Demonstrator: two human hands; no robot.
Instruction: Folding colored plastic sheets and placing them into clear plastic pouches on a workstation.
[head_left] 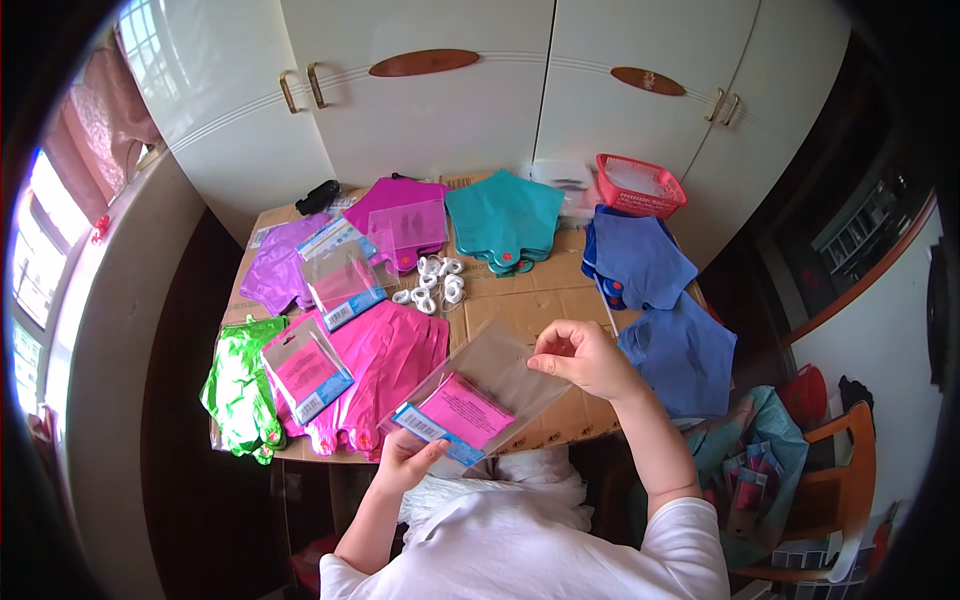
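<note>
Above the desk's (520,300) near edge, both hands hold a clear packet (480,395) with a pink insert: the left hand (408,458) pinches its lower labelled end as support, while the right hand (585,358) fingers grip the upper flap, seemingly to keep it taut. Pink foil balloons (385,365) lie just beside it.

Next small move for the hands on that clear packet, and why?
Probably press the open top edge shut with the right hand: the clear packet already holds a pink insert, the left hand steadies its bottom corner, and the right pinches the top.
</note>
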